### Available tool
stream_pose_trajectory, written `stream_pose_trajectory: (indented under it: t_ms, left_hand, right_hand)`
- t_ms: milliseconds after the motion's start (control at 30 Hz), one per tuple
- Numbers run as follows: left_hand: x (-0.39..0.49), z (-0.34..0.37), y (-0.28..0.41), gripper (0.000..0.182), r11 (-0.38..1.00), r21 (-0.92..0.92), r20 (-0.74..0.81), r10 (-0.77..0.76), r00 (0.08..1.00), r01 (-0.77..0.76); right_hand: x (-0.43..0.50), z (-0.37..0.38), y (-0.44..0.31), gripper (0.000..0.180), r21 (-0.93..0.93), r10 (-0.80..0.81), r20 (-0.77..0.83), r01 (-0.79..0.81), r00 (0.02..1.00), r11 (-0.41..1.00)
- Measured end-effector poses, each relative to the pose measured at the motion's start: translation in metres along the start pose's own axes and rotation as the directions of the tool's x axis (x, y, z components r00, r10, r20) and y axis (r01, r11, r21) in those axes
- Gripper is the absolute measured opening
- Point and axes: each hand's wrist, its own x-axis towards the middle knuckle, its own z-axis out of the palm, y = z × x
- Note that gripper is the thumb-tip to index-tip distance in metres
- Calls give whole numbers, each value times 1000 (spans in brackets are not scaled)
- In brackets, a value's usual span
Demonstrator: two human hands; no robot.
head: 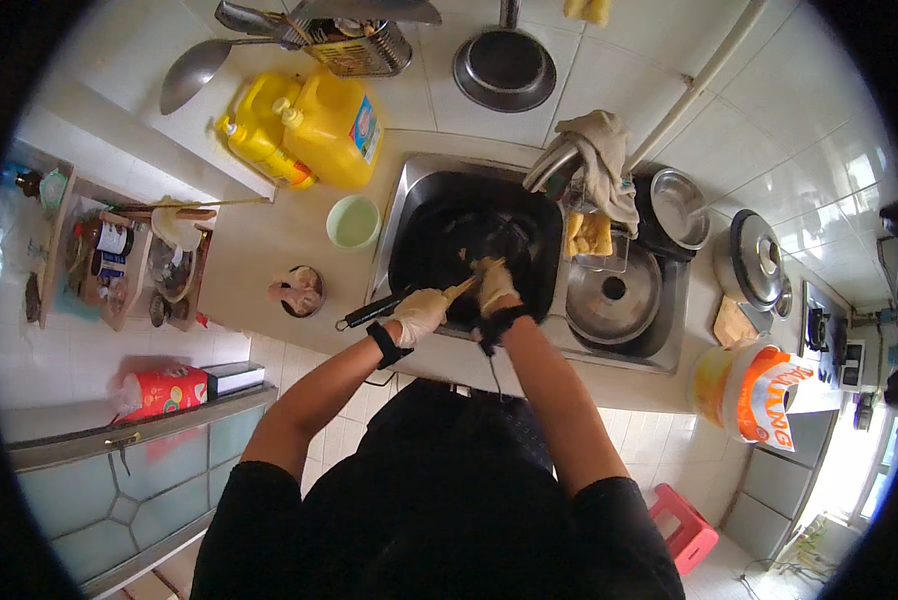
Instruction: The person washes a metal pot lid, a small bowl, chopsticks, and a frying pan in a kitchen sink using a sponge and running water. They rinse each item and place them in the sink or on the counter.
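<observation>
Both of my hands wear pale gloves. At the near edge of the left sink basin, my left hand (pixel 422 315) is closed around a narrow tan thing (pixel 460 289) that points towards my right hand. Beside my left hand a black handle with an end ring (pixel 370 311) crosses the basin's left rim. My right hand (pixel 496 291) is inside the basin, blurred, near the tan thing's tip; whether it grips anything is unclear. A dark, wet surface, seemingly a wok (pixel 449 217), fills much of the basin. Small light bits lie on it.
Left of the sink stand a pale green bowl (pixel 353 223), a small container with raw meat (pixel 299 291) and a yellow jug (pixel 336 135). The right basin holds a round metal lid (pixel 614 296); a cloth (pixel 599 157) drapes the faucet. A bucket (pixel 734 390) stands at the right counter edge.
</observation>
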Motion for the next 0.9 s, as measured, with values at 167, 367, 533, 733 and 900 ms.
stream_pose_trajectory:
  t_ms: [167, 367, 533, 733, 900]
  left_hand:
    - [-19, -6, -27, 39, 838, -476, 60, -272, 960, 267]
    - [-28, 6, -71, 26, 922, -198, -292, -379, 878, 332]
    - [-42, 24, -89, 24, 964, 60, -539, -186, 821, 258]
    - [-54, 29, -85, 31, 919, -48, -403, -377, 834, 392]
    - [-60, 20, -90, 41, 939, -129, -148, -335, 931, 318]
  right_hand:
    - [67, -65, 23, 30, -423, 22, -190, -102, 981, 901]
    - [24, -60, 18, 30, -844, -170, 43, 127, 984, 521]
    - [7, -31, 29, 26, -866, 254, 499, 483, 828, 128]
    - [27, -13, 55, 31, -855, 111, 474, 426, 874, 297]
    - [68, -13, 99, 37, -770, 308, 622, 634, 720, 72]
